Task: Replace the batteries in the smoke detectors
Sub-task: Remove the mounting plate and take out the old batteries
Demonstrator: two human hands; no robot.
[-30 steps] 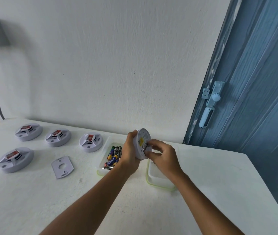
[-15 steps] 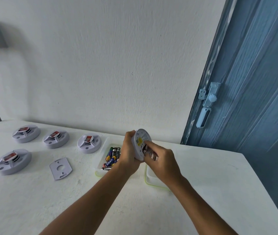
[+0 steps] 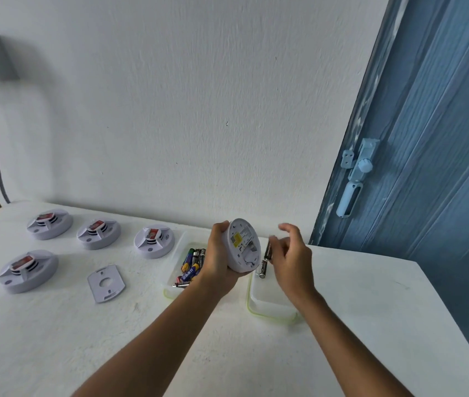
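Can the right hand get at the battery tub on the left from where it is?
Probably not directly: the left hand and the smoke detector it holds sit between the right hand and the battery tub.

bare forearms, bare hands (image 3: 222, 257), no sleeves

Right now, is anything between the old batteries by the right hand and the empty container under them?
Nothing visible is in the way. The two batteries are beside the right hand, directly above the empty container. The detector in the left hand sits just left of that drop path, not across it.
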